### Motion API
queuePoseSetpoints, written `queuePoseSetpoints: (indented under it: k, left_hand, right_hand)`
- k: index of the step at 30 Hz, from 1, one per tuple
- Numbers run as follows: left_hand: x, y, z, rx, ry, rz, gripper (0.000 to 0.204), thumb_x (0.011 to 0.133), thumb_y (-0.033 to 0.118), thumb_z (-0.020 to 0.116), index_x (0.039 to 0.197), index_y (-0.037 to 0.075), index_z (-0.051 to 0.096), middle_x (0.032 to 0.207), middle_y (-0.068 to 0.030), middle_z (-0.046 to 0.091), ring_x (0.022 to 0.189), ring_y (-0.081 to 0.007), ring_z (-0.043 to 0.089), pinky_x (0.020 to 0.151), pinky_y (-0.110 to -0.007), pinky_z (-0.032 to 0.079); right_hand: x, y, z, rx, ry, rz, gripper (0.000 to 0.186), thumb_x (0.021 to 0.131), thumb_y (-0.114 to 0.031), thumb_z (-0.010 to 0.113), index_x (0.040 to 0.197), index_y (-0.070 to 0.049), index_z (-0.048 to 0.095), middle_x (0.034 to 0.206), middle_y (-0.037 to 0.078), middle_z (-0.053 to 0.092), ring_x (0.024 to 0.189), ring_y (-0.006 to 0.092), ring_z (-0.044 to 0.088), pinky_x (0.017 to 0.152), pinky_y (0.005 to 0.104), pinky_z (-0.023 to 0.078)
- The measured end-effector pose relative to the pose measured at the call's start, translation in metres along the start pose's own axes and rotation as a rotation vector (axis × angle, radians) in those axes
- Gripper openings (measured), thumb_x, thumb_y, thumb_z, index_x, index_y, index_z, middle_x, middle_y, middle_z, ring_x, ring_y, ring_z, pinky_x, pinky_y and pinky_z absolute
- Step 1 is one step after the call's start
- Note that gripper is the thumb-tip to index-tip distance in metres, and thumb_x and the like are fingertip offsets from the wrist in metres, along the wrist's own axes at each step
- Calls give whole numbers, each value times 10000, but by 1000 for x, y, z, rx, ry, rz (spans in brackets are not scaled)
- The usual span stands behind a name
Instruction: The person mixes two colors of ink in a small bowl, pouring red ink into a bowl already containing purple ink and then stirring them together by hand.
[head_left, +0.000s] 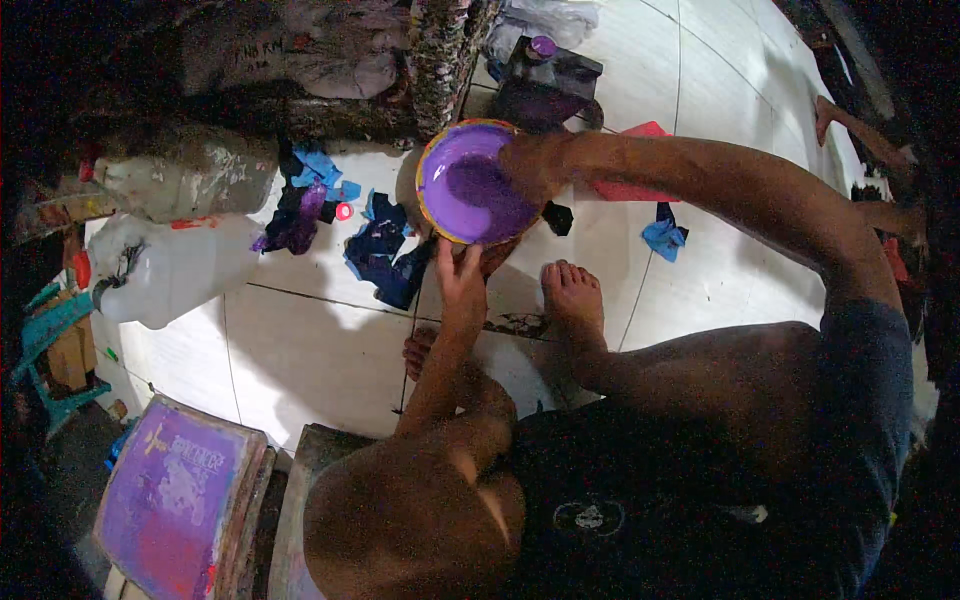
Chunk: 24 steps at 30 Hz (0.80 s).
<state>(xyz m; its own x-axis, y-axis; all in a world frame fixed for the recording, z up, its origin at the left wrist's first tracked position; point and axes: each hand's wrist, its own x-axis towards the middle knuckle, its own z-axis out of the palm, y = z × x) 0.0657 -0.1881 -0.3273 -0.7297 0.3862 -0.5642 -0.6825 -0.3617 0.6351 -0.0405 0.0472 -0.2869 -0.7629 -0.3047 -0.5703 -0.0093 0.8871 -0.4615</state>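
Note:
A round bowl with a yellowish, paint-marked rim holds smooth purple liquid that looks like paint. My left hand grips its near side, with fingers at the rim. My right hand reaches in from the right over the bowl's far right edge. Its fingers are dark and blurred against the purple, so I cannot make out whether they hold anything. A dark shadow falls across the paint. Beside the bowl on the left lie dark blue and black scraps of cloth or plastic.
A white jug and a cloudy container lie at left. Behind the bowl stands a black container with a purple cap. A red flat piece lies under my right forearm. Purple-stained screen frames lean at lower left. My bare foot is near the bowl.

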Motion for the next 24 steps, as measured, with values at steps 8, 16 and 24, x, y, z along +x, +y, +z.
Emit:
queuePoseSetpoints:
  k: [8, 16, 24]
  left_hand:
    - [2, -21, -30, 617, -62, 363, 500, 1002, 137, 599, 1457, 9, 436, 1457, -143, 454, 1257, -274, 526, 1065, -403, 431]
    - [11, -16, -22, 552, -73, 282, 565, 999, 179, 586, 1490, -8, 380, 1422, -147, 489, 1265, -262, 497, 1081, -381, 401]
    - [-13, 13, 13, 82, -57, 73, 511, 1002, 142, 571, 1464, 1, 405, 1380, -147, 522, 1241, -250, 513, 1069, -371, 406]
  right_hand:
    - [3, -8, -1, -77, 72, 62, 265, 862, -246, 660, 859, 10, 729, 887, 194, 739, 776, 353, 715, 695, 460, 582]
    - [2, 0, 4, -105, 34, 18, 252, 849, -234, 655, 859, 6, 731, 889, 202, 736, 778, 356, 717, 699, 466, 583]
    - [10, -2, 5, -161, 36, 5, 239, 837, -222, 650, 859, 2, 733, 891, 210, 732, 781, 359, 719, 703, 473, 584]
